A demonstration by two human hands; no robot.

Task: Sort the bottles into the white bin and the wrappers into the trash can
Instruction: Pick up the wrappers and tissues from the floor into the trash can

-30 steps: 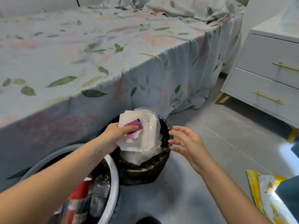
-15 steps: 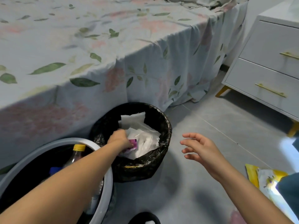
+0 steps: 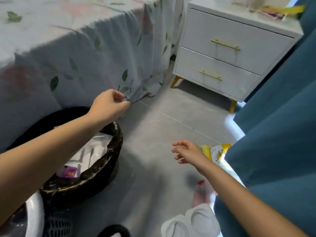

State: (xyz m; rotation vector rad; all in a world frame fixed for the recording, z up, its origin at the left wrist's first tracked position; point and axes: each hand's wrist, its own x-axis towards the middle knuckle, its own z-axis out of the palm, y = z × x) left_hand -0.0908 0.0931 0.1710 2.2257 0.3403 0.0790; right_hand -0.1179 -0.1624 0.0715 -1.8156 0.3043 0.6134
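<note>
At far left bottom, white bin (image 3: 35, 214) shows only a bit of rim; contents hidden. Just beside it to the right, trash can (image 3: 95, 175) w/ black liner sits on the floor (image 3: 153, 151) against the bed (image 3: 51, 48); white wrappers (image 3: 90, 153) and a purple one (image 3: 68, 172) lie inside. Left forearm crosses over the can; left hand (image 3: 109, 105) is past its rim, near the hanging floral bedsheet, fingers curled, fingertips pinched together — can't tell if anything's between them, too blurred. Right hand (image 3: 188, 152) hovers over the floor, fingers loosely spread, holding nothing. Just beside it to the right, a yellow-and-white wrapper (image 3: 217, 151) lies on the floor, partly under a teal curtain (image 3: 273, 134). Below, blurred bottle (image 3: 201, 194) w/ red cap near white slippers (image 3: 189, 223). White nightstand (image 3: 230, 53) stands at the back right.
</note>
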